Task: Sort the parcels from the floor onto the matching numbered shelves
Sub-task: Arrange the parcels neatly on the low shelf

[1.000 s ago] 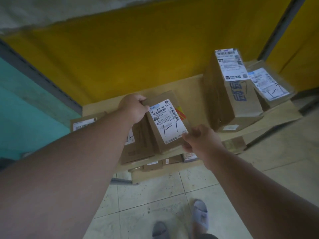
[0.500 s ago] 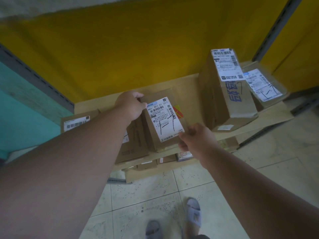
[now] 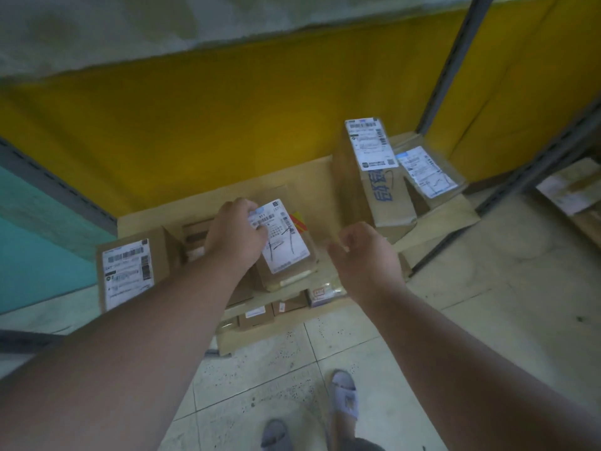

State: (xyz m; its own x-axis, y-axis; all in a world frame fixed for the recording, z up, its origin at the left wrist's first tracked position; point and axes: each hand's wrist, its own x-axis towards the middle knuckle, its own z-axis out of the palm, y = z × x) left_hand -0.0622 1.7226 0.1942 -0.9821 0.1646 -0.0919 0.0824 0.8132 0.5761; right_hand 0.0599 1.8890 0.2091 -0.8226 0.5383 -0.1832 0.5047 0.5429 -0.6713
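Note:
A small brown parcel (image 3: pixel 287 252) with a white label and handwritten marks stands on the low tan shelf board (image 3: pixel 309 180). My left hand (image 3: pixel 239 237) grips its upper left corner, fingers curled over the top edge and part of the label. My right hand (image 3: pixel 366 260) hovers just right of the parcel, apart from it, with loosely curled fingers holding nothing. Behind my left hand another brown box (image 3: pixel 195 236) is partly hidden.
A tall box (image 3: pixel 374 196) and a leaning flat parcel (image 3: pixel 429 174) stand at the shelf's right end. A labelled box (image 3: pixel 130 271) sits at the left. Small boxes (image 3: pixel 257 315) lie under the shelf. A grey post (image 3: pixel 455 60) and a neighbouring shelf (image 3: pixel 572 190) are to the right.
My right hand has let go of the parcel's lower right corner and drawn back to the right. The parcel now rests on the shelf, and my left hand has shifted over its label.

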